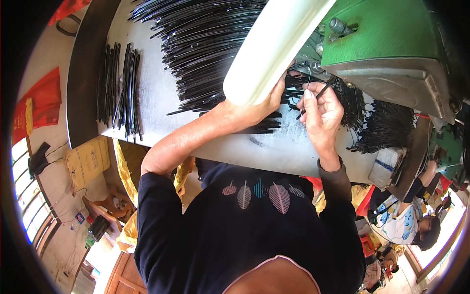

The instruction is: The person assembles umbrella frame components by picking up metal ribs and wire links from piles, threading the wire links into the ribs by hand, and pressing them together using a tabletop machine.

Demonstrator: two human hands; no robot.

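My right hand (323, 110) pinches a thin black strip (320, 92) between thumb and fingers, just below the metal working parts of a green machine (377, 29). My left hand (267, 102) reaches up under a long white lamp-like cover (274, 54) toward those same parts. That cover hides most of its fingers, so what they hold does not show. Left of the machine, a wide heap of black strips (210, 49) lies in rows on the pale metal tabletop (156, 88). More strips (384, 125) are bunched to the right of my right hand.
Two small bundles of strips (128, 93) lie near the table's dark left edge (85, 73). A pale box-shaped block (387, 166) sits at the right edge. Beyond it another person (404, 218) works at a green machine. A yellow carton (88, 164) stands lower left.
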